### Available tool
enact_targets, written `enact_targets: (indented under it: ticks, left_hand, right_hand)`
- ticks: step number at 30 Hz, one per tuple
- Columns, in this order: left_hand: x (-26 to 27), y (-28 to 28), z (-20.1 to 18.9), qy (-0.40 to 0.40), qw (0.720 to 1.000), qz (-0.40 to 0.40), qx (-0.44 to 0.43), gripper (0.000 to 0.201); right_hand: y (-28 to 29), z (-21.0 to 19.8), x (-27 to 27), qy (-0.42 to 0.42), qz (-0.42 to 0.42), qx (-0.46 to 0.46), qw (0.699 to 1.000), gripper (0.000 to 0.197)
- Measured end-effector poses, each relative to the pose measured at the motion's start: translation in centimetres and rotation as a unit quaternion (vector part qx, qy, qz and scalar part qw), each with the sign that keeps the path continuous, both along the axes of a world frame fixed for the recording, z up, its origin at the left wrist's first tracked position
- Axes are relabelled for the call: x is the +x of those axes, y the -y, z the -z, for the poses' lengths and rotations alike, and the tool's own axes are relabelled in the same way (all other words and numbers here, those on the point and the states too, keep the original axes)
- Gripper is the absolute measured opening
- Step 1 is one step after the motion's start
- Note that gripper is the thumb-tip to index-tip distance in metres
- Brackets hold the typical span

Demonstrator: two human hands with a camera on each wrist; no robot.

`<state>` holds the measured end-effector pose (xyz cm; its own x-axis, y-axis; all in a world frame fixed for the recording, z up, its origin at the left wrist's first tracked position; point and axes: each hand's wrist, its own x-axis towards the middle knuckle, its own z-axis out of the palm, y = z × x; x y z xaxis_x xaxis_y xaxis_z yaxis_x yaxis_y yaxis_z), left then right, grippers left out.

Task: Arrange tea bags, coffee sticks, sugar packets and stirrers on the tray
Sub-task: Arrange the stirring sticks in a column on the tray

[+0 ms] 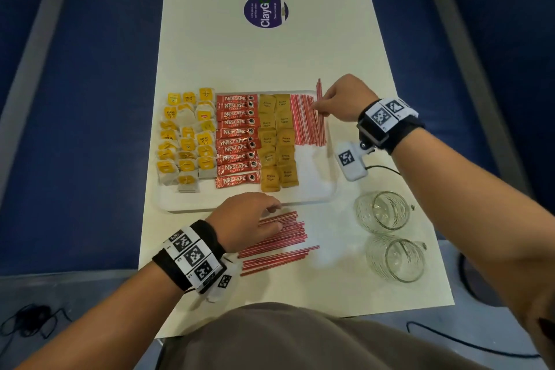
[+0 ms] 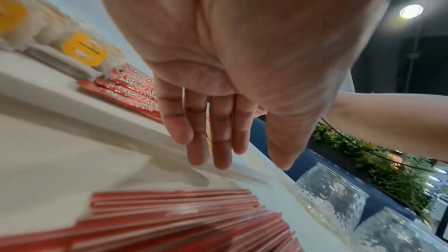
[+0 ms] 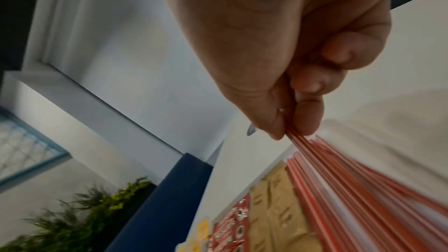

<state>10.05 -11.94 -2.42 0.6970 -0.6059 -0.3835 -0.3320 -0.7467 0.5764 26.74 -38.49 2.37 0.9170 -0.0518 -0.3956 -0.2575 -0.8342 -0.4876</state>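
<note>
A white tray (image 1: pixel 312 189) holds yellow-tagged tea bags (image 1: pixel 186 138) on the left, red coffee sticks (image 1: pixel 237 141), brown sugar packets (image 1: pixel 277 141) and a row of red stirrers (image 1: pixel 306 120) at its far right. My right hand (image 1: pixel 327 109) pinches a few stirrers (image 3: pixel 303 145) over that row, their far ends reaching past the tray's rim. A loose pile of red stirrers (image 1: pixel 279 240) lies on the table in front of the tray. My left hand (image 1: pixel 270 216) hovers over this pile with straight fingers (image 2: pixel 218 141), holding nothing.
Two clear glass cups (image 1: pixel 381 210) (image 1: pixel 396 258) stand right of the loose stirrers. A round purple sticker (image 1: pixel 265 10) marks the far part of the white table (image 1: pixel 270 57). Blue seating flanks both sides. Black cables lie on the floor.
</note>
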Motion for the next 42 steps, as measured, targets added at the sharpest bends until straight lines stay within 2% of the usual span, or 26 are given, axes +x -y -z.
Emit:
enact_targets:
  ticks: [4, 11, 22, 27, 30, 34, 38, 42]
  left_hand:
    - [-0.2, -0.1, -0.2, -0.009, 1.000, 0.005, 0.010, 0.046]
    - [-0.2, -0.3, -0.2, -0.013, 1.000, -0.004, 0.016, 0.042]
    - [-0.1, -0.3, 0.0, -0.012, 1.000, -0.007, 0.013, 0.037]
    - [1.0, 0.0, -1.1, 0.033, 0.999, -0.019, -0.005, 0.033]
    - [2.8, 0.6, -2.6, 0.062, 0.997, -0.036, -0.001, 0.028]
    - [6.1, 2.3, -4.5, 0.100, 0.993, -0.061, 0.028, 0.034]
    - [9.0, 5.0, -5.2, 0.154, 0.985, -0.064, 0.041, 0.041]
    - [11.0, 8.1, -3.8, 0.164, 0.983, -0.054, 0.067, 0.045]
  right_hand:
    - [0.3, 2.0, 1.8, -0.027, 0.009, -0.062, 0.998, 0.023]
    - [-0.4, 4.8, 2.6, -0.041, 0.011, -0.108, 0.993, 0.025]
    - [-0.5, 4.4, 2.1, -0.007, -0.006, -0.129, 0.992, 0.034]
    - [0.6, 3.4, 0.6, 0.008, -0.055, -0.143, 0.988, 0.023]
    - [1.5, 2.2, -0.5, 0.008, -0.079, -0.130, 0.988, 0.035]
    - [2.4, 0.7, -1.8, 0.022, -0.091, -0.134, 0.987, 0.042]
    - [2.1, 1.3, -3.4, 0.016, -0.088, -0.141, 0.986, 0.040]
    - [1.5, 2.8, -4.5, -0.011, -0.086, -0.145, 0.986, 0.028]
